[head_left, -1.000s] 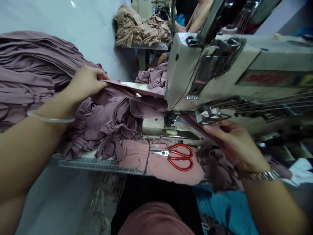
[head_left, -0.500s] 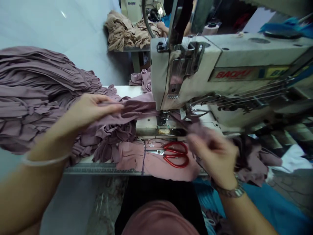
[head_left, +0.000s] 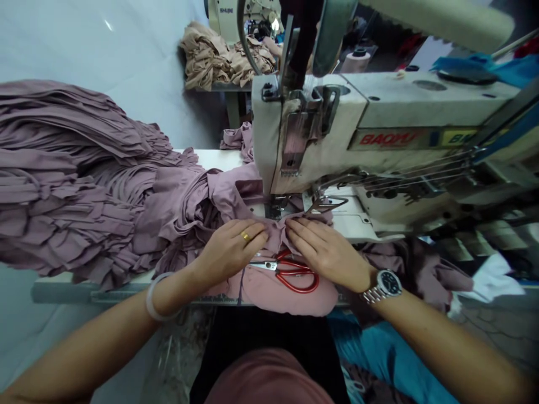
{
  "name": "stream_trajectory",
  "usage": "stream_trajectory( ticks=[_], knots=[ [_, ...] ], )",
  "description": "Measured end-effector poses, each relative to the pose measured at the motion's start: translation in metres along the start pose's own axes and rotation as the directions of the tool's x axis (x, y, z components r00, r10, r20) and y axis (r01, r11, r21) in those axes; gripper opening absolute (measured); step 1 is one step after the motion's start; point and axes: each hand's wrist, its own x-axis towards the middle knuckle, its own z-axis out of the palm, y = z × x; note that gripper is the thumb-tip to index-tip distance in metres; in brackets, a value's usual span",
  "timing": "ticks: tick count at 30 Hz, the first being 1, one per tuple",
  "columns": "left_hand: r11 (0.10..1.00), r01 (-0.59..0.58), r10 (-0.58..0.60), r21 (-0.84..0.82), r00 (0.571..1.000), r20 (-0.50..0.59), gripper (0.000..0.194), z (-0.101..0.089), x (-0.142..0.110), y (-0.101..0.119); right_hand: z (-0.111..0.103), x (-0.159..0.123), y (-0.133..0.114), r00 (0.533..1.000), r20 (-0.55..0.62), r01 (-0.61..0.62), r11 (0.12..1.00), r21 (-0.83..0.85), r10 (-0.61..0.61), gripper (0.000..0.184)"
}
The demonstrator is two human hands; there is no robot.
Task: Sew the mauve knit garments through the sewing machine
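Mauve fabric (head_left: pixel 275 233) runs under the needle area of the sewing machine (head_left: pixel 273 207), its front edge bunched between my two hands. My left hand (head_left: pixel 233 247), with a gold ring, is closed on this fabric just left of the needle area, fingers together and thumb mostly hidden. On the other side, my right hand (head_left: pixel 326 252) is closed on the same fabric, fingertips close to the presser foot and thumb out of sight. Red-handled scissors (head_left: pixel 309 286) lie below my hands on a pink cloth pad (head_left: pixel 290 300), partly covered by my right hand.
A large heap of stacked mauve pieces (head_left: pixel 71 123) covers the table's left side. Darker mauve fabric (head_left: pixel 425 269) hangs at the right. Behind stands another machine (head_left: pixel 227 22) with a beige fabric pile (head_left: pixel 206 53). Blue cloth (head_left: pixel 391 353) lies below right.
Both hands have come together in front of the needle area. My left hand moved right, my right hand moved left and up. The fabric strip stretched at the left now lies bunched by the machine.
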Motion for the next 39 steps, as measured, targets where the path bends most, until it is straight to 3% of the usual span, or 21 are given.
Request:
stream_trajectory(
  ticks=[3, 7, 14, 19, 21, 25, 30, 36, 39],
  knots=[
    [0.994, 0.093, -0.094, 0.055, 0.995, 0.027, 0.032, 0.001, 0.004, 0.007, 0.005, 0.002, -0.01, 0.996, 0.029, -0.081, 0.996, -0.03, 0.082, 0.038],
    [0.99, 0.132, -0.132, 0.041, 0.991, 0.013, 0.031, 0.003, 0.007, 0.015, 0.01, 0.004, -0.023, 0.983, -0.021, -0.186, 0.979, -0.082, 0.184, 0.045],
    [0.971, 0.237, -0.238, 0.036, 0.969, 0.063, 0.037, -0.004, 0.008, 0.022, 0.01, 0.007, -0.027, 0.926, -0.037, -0.375, 0.927, -0.003, 0.375, 0.039],
    [0.966, 0.26, -0.259, -0.007, 0.965, 0.046, 0.035, 0.006, 0.008, 0.025, 0.01, 0.012, -0.039, 0.922, -0.017, -0.388, 0.92, -0.064, 0.387, 0.042],
    [0.97, 0.237, -0.236, -0.043, 0.971, 0.038, 0.036, 0.008, 0.008, 0.026, 0.012, 0.014, -0.041, 0.914, -0.029, -0.404, 0.915, 0.011, 0.404, 0.039],
    [0.973, 0.221, -0.22, -0.065, 0.975, 0.026, 0.037, 0.008, 0.007, 0.027, 0.015, 0.017, -0.043, 0.856, -0.079, -0.477, 0.838, 0.264, 0.512, 0.035],
    [0.958, 0.28, -0.278, -0.057, 0.96, 0.033, 0.039, 0.009, 0.007, 0.029, 0.018, 0.018, -0.046, 0.905, -0.002, -0.421, 0.896, 0.139, 0.425, 0.043],
    [0.94, 0.341, -0.339, -0.019, 0.938, 0.068, 0.036, 0.005, 0.013, 0.03, 0.015, 0.019, -0.042, 0.852, -0.053, -0.484, 0.823, 0.297, 0.52, 0.038],
    [0.944, 0.329, -0.328, -0.012, 0.943, 0.052, 0.034, 0.005, 0.013, 0.029, 0.014, 0.021, -0.043, 0.869, -0.009, -0.476, 0.842, 0.256, 0.494, 0.04]
  ],
)
